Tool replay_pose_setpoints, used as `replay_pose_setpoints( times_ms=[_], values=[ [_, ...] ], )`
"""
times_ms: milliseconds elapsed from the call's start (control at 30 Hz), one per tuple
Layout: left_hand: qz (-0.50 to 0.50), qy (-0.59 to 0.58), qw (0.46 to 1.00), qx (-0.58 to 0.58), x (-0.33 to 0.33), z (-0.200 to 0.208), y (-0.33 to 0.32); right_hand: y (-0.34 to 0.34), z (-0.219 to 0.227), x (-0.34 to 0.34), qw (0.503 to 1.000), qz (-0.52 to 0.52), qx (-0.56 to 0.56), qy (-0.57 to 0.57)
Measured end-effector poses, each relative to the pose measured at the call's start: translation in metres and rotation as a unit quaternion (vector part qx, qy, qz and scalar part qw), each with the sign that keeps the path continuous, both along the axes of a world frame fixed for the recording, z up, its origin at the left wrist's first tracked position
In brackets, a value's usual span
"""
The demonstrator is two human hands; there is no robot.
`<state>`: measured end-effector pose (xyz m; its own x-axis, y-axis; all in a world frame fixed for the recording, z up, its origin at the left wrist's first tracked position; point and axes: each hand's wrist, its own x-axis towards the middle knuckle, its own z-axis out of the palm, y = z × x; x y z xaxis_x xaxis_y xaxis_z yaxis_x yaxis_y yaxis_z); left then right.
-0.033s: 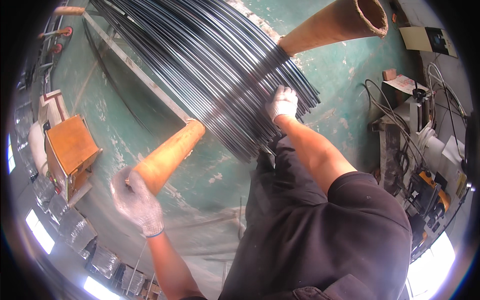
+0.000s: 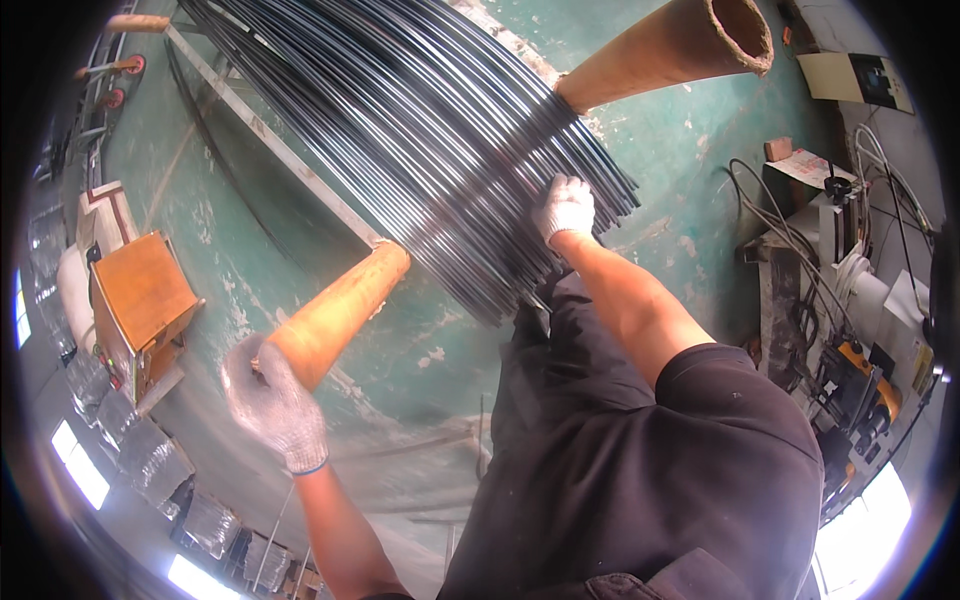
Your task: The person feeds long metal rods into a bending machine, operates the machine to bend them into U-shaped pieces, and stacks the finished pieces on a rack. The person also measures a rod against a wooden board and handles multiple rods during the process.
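Note:
A broad layer of long, thin black rods [image 2: 430, 130] runs from the upper left down to my legs. My right hand [image 2: 565, 207], in a pale knitted glove, lies on the rods near their close ends with its fingers curled down on some of them. At the left a brown cardboard tube [image 2: 345, 310] stands up beside the rods. My left hand [image 2: 272, 405], gloved too, is wrapped round the tube's upper end; its fingertips are partly hidden. Another cardboard tube [image 2: 665, 55], with an open, ragged mouth, rises on the far side of the rods.
A pale metal bar [image 2: 270, 135] runs along the rods' left side. To the left is an orange-brown wooden box [image 2: 145, 290]. At the right stands a bench with machinery [image 2: 800, 225] and loose cables [image 2: 770, 215]. The worn green floor [image 2: 420, 355] shows around them.

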<state>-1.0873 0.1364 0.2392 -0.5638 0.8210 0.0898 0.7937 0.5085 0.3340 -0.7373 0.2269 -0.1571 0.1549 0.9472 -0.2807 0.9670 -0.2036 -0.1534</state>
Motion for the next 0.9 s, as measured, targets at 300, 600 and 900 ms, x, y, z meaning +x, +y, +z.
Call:
replay_pose_setpoints(
  times_ms=[300, 600, 900],
  values=[
    [-0.031, 0.006, 0.999, 0.019, -0.005, -0.004, -0.001, 0.028, 0.065, -0.005, 0.982, 0.04, -0.176, 0.059],
    [-0.021, 0.017, 0.998, 0.053, -0.002, -0.011, -0.005, 0.03, 0.044, 0.003, 0.969, 0.101, -0.22, 0.056],
    [0.01, 0.027, 0.998, 0.056, -0.004, -0.015, -0.004, 0.03, 0.041, 0.008, 0.963, 0.069, -0.244, 0.093]
  ],
)
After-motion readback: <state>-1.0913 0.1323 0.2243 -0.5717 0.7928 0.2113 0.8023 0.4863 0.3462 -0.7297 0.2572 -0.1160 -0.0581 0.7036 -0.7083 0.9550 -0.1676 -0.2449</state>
